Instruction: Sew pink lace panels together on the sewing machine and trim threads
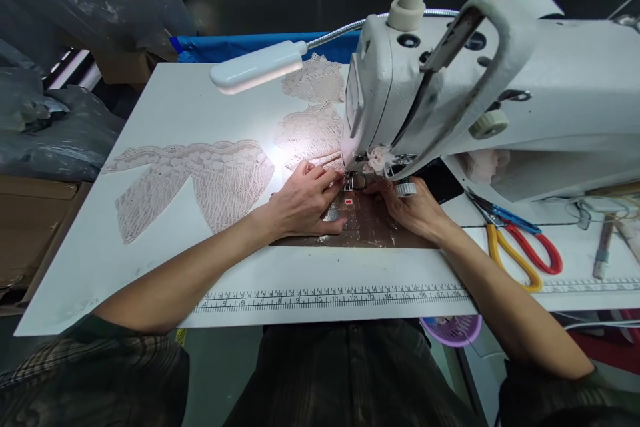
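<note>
My left hand (313, 201) rests left of the needle area of a white sewing machine (380, 87). Its fingertips press together on the edge of a pale pink lace piece (313, 133) by the presser foot (349, 181). To the right of the foot is my right hand (407, 208), its fingers drawn in and partly hidden by the machine head; what they hold I cannot make out. Both hands are over a brown, shiny plate cover (370, 230) with a small red mark. A ribbon rosette (380, 159) hangs on the machine head.
Another cut lace piece (225, 177) lies flat on the white table (150, 287) at left. A lamp (260, 67) shines from above. On the right lie a black phone (443, 181), yellow-handled scissors (510, 260) and a red-and-blue-handled tool (535, 243). A ruler strip (320, 297) runs along the front.
</note>
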A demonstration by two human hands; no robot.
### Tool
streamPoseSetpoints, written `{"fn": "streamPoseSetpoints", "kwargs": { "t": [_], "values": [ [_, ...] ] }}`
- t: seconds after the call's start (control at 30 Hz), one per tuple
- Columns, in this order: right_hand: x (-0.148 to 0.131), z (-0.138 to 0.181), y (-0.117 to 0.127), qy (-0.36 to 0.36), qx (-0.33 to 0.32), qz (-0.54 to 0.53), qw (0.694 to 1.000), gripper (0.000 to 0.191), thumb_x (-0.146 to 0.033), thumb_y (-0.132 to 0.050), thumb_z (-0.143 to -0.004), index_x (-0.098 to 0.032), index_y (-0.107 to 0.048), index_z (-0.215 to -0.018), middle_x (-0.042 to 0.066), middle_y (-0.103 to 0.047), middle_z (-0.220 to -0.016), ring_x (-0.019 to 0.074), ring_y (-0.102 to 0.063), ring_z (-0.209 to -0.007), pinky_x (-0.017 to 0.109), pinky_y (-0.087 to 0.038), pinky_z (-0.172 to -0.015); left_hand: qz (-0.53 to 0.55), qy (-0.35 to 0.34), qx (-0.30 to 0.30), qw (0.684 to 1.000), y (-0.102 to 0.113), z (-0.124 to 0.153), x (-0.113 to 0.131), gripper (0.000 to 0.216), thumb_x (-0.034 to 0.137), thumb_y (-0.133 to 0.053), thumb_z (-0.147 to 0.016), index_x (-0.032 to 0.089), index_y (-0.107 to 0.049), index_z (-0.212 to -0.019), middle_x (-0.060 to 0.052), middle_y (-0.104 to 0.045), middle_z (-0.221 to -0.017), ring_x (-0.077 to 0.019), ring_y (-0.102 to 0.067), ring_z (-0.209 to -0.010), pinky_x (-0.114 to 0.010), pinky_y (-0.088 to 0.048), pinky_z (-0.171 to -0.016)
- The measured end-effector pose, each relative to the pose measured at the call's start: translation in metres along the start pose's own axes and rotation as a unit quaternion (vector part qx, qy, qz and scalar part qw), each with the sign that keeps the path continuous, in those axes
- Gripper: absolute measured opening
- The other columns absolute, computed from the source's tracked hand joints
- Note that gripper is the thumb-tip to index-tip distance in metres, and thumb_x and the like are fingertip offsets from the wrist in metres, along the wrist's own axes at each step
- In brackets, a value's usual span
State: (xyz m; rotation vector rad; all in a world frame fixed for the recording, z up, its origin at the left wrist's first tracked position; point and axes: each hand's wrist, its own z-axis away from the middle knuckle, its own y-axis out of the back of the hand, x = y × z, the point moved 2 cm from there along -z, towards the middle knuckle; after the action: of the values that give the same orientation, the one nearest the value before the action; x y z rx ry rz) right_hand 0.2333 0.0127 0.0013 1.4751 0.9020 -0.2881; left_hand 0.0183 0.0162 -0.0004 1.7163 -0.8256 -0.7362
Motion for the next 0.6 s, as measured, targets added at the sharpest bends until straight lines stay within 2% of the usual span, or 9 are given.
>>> {"fn": "streamPoseSetpoints", "kwargs": {
  "t": [0.07,0.17,0.27,0.4,0.6],
  "values": [
    [0.001,-0.001,-0.002,0.001,0.025,0.002,1.000,0.047,-0.041,-0.033,-0.102,-0.017,-0.071,-0.088,0.009,-0.072,-0.087,0.0213,-0.067,-0.080,0.031,-0.051,-0.070,0.003,0.002,-0.003,1.000,-0.001,0.000,0.000,0.062,0.057,-0.041,-0.093,0.006,-0.062,-0.120,-0.018,-0.060,-0.116,-0.0289,-0.055,-0.096,-0.043,-0.039,-0.080],
    [-0.002,0.006,-0.008,0.012,0.016,0.024,1.000,0.045,-0.047,-0.036,-0.101,-0.017,-0.068,-0.107,0.012,-0.070,-0.103,0.0235,-0.067,-0.088,0.034,-0.052,-0.075,0.008,0.010,-0.010,1.000,-0.001,0.001,0.000,0.062,0.058,-0.042,-0.092,0.007,-0.061,-0.120,-0.017,-0.060,-0.113,-0.0296,-0.054,-0.098,-0.043,-0.039,-0.079],
    [-0.004,0.016,-0.015,0.012,0.011,0.077,0.997,0.044,-0.050,-0.046,-0.096,-0.017,-0.063,-0.121,0.013,-0.067,-0.107,0.0231,-0.066,-0.081,0.036,-0.054,-0.073,0.010,0.021,-0.018,1.000,-0.001,0.002,0.000,0.064,0.059,-0.043,-0.091,0.006,-0.060,-0.123,-0.017,-0.059,-0.110,-0.0306,-0.054,-0.100,-0.043,-0.039,-0.080],
    [-0.003,0.021,-0.020,0.011,0.059,0.115,0.992,0.038,-0.037,-0.047,-0.095,-0.013,-0.061,-0.121,0.013,-0.066,-0.099,0.0205,-0.062,-0.066,0.035,-0.053,-0.063,0.021,0.028,-0.029,0.999,-0.001,0.003,-0.002,0.067,0.061,-0.044,-0.090,0.006,-0.057,-0.127,-0.018,-0.058,-0.111,-0.0319,-0.053,-0.102,-0.043,-0.039,-0.080],
    [-0.001,0.019,-0.023,0.044,0.065,0.125,0.989,0.033,-0.030,-0.044,-0.095,-0.012,-0.059,-0.119,0.015,-0.066,-0.105,0.0240,-0.065,-0.084,0.035,-0.053,-0.071,0.067,0.051,-0.023,0.996,-0.003,0.003,-0.003,0.061,0.056,-0.050,-0.090,0.009,-0.055,-0.130,-0.018,-0.057,-0.118,-0.0322,-0.054,-0.105,-0.045,-0.041,-0.083]
  ]
}}
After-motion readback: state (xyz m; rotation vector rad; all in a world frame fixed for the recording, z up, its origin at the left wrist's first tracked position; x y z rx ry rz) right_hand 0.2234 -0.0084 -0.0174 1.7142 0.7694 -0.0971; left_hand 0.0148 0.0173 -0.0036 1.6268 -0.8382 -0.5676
